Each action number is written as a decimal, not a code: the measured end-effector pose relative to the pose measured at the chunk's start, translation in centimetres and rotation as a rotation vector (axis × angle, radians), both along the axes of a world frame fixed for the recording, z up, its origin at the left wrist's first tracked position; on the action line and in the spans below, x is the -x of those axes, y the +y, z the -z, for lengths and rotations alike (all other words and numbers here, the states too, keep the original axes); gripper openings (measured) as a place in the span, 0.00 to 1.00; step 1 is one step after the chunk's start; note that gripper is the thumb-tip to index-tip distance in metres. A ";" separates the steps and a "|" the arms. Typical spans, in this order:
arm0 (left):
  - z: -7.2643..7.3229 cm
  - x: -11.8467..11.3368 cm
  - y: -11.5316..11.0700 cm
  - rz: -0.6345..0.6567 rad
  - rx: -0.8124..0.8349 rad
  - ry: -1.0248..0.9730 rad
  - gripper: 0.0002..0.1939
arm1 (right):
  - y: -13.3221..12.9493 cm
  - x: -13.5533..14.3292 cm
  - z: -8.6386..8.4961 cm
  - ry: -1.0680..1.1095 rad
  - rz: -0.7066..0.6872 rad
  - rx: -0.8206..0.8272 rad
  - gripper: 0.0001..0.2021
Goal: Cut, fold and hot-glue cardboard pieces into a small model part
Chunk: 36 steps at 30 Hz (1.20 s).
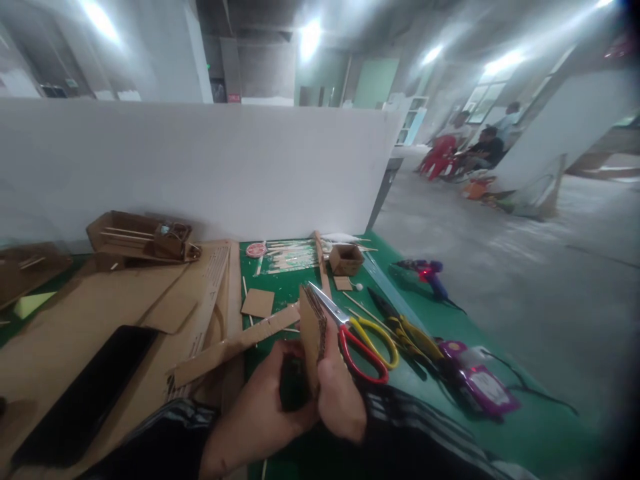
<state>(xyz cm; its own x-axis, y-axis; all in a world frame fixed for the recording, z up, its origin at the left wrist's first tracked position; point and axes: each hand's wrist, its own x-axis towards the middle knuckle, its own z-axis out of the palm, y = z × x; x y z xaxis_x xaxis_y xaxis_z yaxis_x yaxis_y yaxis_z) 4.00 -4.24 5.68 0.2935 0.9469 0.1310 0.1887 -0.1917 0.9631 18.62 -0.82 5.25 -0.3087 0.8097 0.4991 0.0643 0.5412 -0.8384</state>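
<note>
Between my two hands a tan piece of corrugated cardboard [311,337] stands on edge, with layered edges facing right; it may be several pieces stacked. My left hand [270,400] curls round its left face, thumb and fingers closed on it. On its right side my right hand [341,393] presses, fingers partly hidden behind the cardboard. Just right of that hand lie scissors [364,347] with one red and one yellow handle. A long cardboard strip [240,341] slants away to the left, and a cardboard square [258,303] lies beyond it.
Behind the green table [480,373] rises a white panel [190,167]. Right: pliers [415,337], a purple device [480,387] and a glue gun [425,273]. Left: a black phone-like slab [90,393], cardboard sheets [120,293] and a cardboard model [145,237]. Wooden sticks [293,257] lie near a small box [346,259].
</note>
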 end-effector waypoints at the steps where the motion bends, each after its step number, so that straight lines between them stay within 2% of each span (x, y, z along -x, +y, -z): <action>1: -0.1 0.0 -0.3 -0.018 0.000 0.023 0.23 | -0.3 0.1 0.2 0.001 0.042 -0.016 0.30; 5: -0.1 0.4 -1.3 -0.041 -0.022 0.072 0.20 | -1.6 0.2 0.9 -0.067 0.107 -0.063 0.31; 8: 0.3 0.6 -1.5 -0.034 -0.082 0.060 0.21 | -2.2 -0.1 0.9 -0.069 0.106 0.025 0.34; 13: 0.8 0.7 -1.6 0.000 -0.170 0.066 0.20 | -2.8 -0.8 0.3 0.130 0.078 0.152 0.38; 16: 0.8 0.6 -1.7 0.019 -0.173 0.083 0.19 | -3.2 -1.3 0.6 0.223 0.095 0.196 0.42; 19: 0.5 0.6 -1.7 0.064 -0.201 0.163 0.18 | -3.6 -2.0 1.3 0.252 0.096 0.230 0.46; 22: 0.1 0.7 -1.6 0.116 -0.248 0.268 0.18 | -3.7 -2.6 1.8 0.229 0.106 0.222 0.45; 25: -0.1 0.8 -1.3 0.157 -0.289 0.345 0.12 | -3.6 -3.0 1.6 0.187 0.107 0.185 0.44; 28: 0.1 1.1 -1.0 0.124 -0.255 0.384 0.11 | -3.4 -3.2 1.2 0.158 0.079 0.184 0.44; 30: 0.2 1.4 -0.9 0.043 -0.209 0.395 0.15 | -3.3 -3.2 1.0 0.176 0.047 0.197 0.48; 33: -0.1 1.7 -0.7 -0.100 -0.153 0.401 0.33 | -2.9 -3.3 0.7 0.216 0.013 0.209 0.53; 35: -1.0 1.8 -0.4 -0.115 -0.131 0.414 0.47 | -2.7 -3.4 0.6 0.196 -0.006 0.218 0.54; 36: -1.4 1.9 -0.2 -0.095 -0.130 0.440 0.50 | -2.5 -3.5 0.6 0.182 -0.019 0.221 0.54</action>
